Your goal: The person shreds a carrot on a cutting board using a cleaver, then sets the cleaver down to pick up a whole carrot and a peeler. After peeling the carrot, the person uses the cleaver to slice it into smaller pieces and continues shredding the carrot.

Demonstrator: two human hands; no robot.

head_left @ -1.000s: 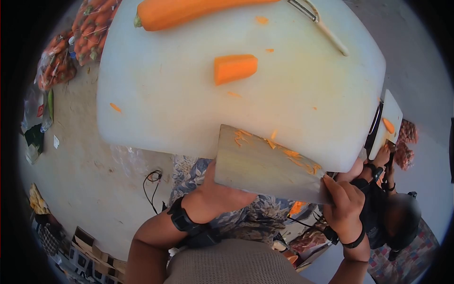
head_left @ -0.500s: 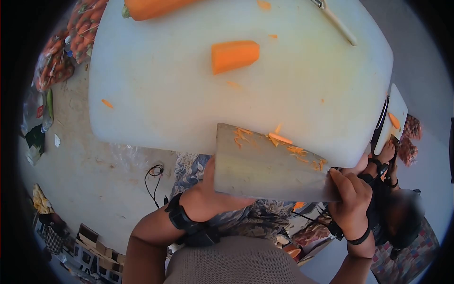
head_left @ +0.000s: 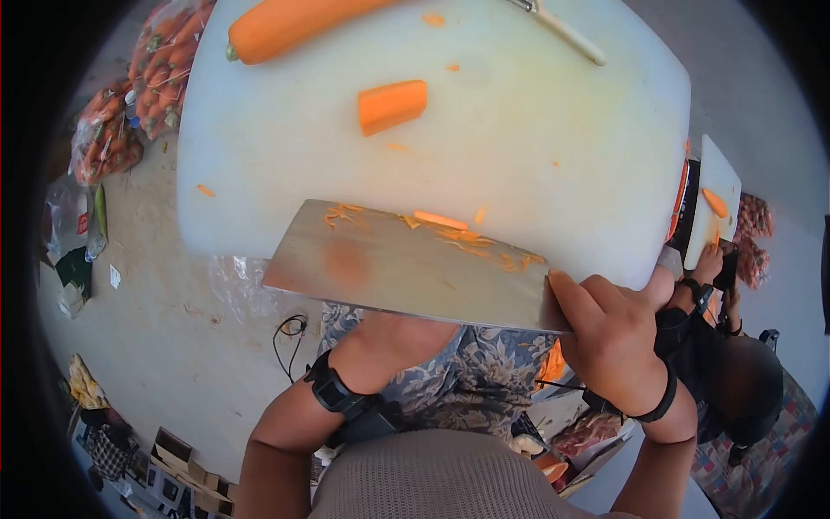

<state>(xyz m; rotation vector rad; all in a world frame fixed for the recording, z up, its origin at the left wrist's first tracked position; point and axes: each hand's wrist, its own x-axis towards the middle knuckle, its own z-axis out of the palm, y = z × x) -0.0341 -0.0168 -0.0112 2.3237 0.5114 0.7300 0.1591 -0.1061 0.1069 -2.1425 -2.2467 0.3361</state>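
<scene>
My right hand (head_left: pixel 612 342) is closed round the grip end of a broad cleaver (head_left: pixel 389 272). The blade hangs flat over the near edge of a white cutting board (head_left: pixel 285 160), with thin carrot shreds stuck along its upper edge. Under the blade is my left hand (head_left: pixel 402 333); its fingers are hidden behind the metal. A cut carrot piece (head_left: pixel 393 107) lies mid-board, and a larger peeled carrot (head_left: pixel 294 30) lies at the far left. At the far right rests a peeler with a pale handle (head_left: pixel 566 33). A carrot strip (head_left: pixel 441 221) shows at the blade's upper edge.
Bags of carrots (head_left: pixel 164 73) stand on the floor at left. A black cable (head_left: pixel 290 333) lies below the board. At right, a co-worker's hand (head_left: pixel 709 264) is at another white board (head_left: pixel 716 173) with carrot pieces. Cardboard boxes (head_left: pixel 177 458) sit at lower left.
The cleaver has moved left across the board's near edge, and my right hand has shifted left with it. Board and carrots appear slightly lower and shifted as the head view moved.
</scene>
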